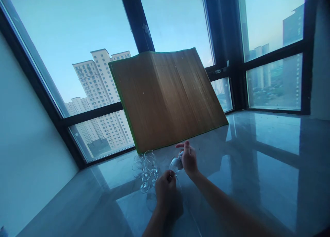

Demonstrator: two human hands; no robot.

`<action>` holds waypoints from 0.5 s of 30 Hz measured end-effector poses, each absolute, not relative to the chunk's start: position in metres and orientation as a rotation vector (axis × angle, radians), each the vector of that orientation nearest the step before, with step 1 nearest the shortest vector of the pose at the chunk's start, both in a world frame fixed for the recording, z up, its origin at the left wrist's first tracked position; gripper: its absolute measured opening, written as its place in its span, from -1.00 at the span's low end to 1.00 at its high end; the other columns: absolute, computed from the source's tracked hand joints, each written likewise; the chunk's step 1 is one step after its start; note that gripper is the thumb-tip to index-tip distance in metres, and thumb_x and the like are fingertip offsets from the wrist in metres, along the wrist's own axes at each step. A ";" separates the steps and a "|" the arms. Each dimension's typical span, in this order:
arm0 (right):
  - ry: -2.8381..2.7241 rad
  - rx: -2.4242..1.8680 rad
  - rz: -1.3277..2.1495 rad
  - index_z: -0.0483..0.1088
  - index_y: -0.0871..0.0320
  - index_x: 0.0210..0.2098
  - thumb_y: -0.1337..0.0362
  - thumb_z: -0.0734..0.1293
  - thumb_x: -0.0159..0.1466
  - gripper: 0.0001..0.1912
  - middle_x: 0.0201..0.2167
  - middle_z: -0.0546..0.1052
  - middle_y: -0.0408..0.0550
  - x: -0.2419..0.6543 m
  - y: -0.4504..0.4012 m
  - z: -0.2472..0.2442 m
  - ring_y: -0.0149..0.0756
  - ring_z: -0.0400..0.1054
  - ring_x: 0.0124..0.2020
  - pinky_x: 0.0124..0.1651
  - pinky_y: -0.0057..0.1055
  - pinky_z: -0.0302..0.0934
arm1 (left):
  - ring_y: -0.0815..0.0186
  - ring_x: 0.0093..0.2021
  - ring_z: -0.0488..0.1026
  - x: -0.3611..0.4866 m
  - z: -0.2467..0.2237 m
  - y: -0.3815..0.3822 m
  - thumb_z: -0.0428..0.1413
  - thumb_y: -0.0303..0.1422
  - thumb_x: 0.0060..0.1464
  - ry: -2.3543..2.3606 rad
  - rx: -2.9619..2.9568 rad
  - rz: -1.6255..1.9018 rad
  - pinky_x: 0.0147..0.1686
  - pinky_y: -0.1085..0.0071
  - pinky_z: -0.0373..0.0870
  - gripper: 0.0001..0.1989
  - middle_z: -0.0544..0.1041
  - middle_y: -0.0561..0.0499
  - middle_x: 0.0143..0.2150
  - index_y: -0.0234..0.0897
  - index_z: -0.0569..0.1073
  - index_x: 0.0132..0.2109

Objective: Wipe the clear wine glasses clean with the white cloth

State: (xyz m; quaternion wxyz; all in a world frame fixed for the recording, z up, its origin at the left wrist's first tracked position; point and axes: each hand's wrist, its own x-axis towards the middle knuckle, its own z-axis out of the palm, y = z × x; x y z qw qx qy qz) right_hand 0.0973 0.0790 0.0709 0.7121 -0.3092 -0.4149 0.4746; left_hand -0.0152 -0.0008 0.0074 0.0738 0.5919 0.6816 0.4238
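A clear stemmed wine glass (175, 164) is held tilted above the floor, between my two hands. My left hand (165, 189) is closed in a pinch at its stem end. At the rim, my right hand (190, 159) is closed around the bowl's mouth, thumb up and one finger pointing left. Something small and whitish shows at the right fingers; I cannot tell whether it is cloth or a reflection. Just left of my hands, several more stemmed wine glasses (144, 173) stand upright, close together on the glossy floor.
A large brown wooden board (167, 99) with a green edge leans against the dark window frame (140, 24) behind the glasses. Glossy grey tiles (263, 182) reflect the windows. A pale wall (25, 127) rises at the left. Tall buildings show outside.
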 end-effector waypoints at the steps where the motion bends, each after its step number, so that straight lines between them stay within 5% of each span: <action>1: -0.888 -0.689 1.066 0.51 0.20 -0.38 -0.47 0.07 0.22 -0.15 -0.73 0.30 -0.20 0.098 0.080 0.071 -0.36 0.22 -0.72 -0.66 -0.45 0.07 | 0.35 -0.45 0.36 -0.015 0.008 -0.001 0.06 -0.38 0.11 2.050 1.775 1.261 -0.37 0.46 0.15 -0.84 0.51 0.10 -0.49 -0.22 0.52 -0.38; 10: -0.645 -0.814 0.978 0.47 0.17 -0.28 -0.39 0.02 0.30 -0.22 -0.68 0.41 -0.15 0.117 0.106 0.067 -0.32 0.28 -0.69 -0.61 -0.40 0.17 | 0.36 -0.48 0.34 -0.015 0.008 -0.001 0.04 -0.37 0.13 2.061 1.770 1.287 -0.39 0.46 0.15 -0.79 0.44 0.10 -0.54 -0.23 0.48 -0.44; 15: -0.722 -0.812 1.054 0.43 0.16 -0.23 -0.42 0.05 0.26 -0.23 -0.63 0.45 -0.14 0.104 0.102 0.057 -0.30 0.33 -0.66 -0.61 -0.40 0.18 | 0.30 -0.40 0.44 -0.016 0.002 0.003 0.01 -0.34 0.17 1.920 1.761 1.419 -0.33 0.45 0.27 -0.79 0.53 0.04 -0.45 -0.25 0.54 -0.29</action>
